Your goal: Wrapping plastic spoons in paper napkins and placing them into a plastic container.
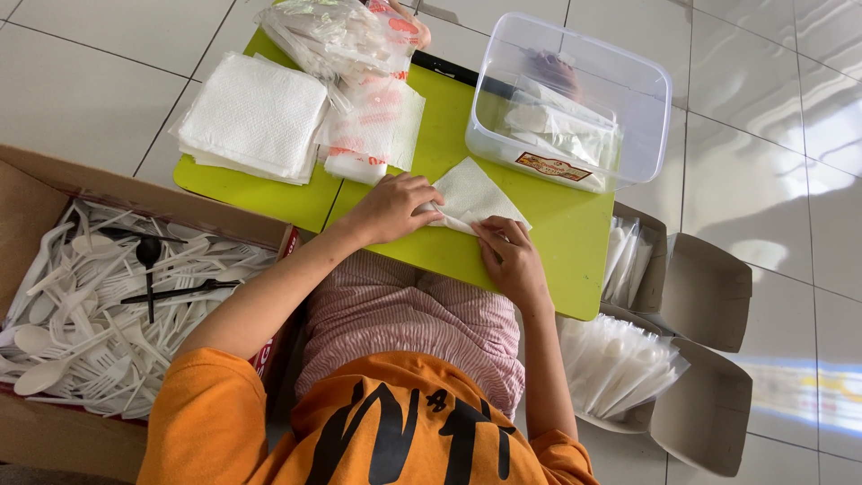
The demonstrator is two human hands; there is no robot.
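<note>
Right, both hands are down on a folded white napkin (471,198) near the front edge of a lime-green table (557,233). The left hand (393,207) lies flat over the napkin's left end, fingers together and pressing. The right hand (510,256) pins its near right corner, fingers curled close on the paper. Far left on the table sits a napkin stack (253,117), and just right of it a pile of clear sachets (359,63). Far right stands a clear tub (575,99) with wrapped packs inside. The table stands on a glossy white tile floor (772,162). Left on the floor, a cardboard box (36,189) heaped with white plastic cutlery (81,314). Right, open boxes (705,296) hold wrapped packs.
</note>
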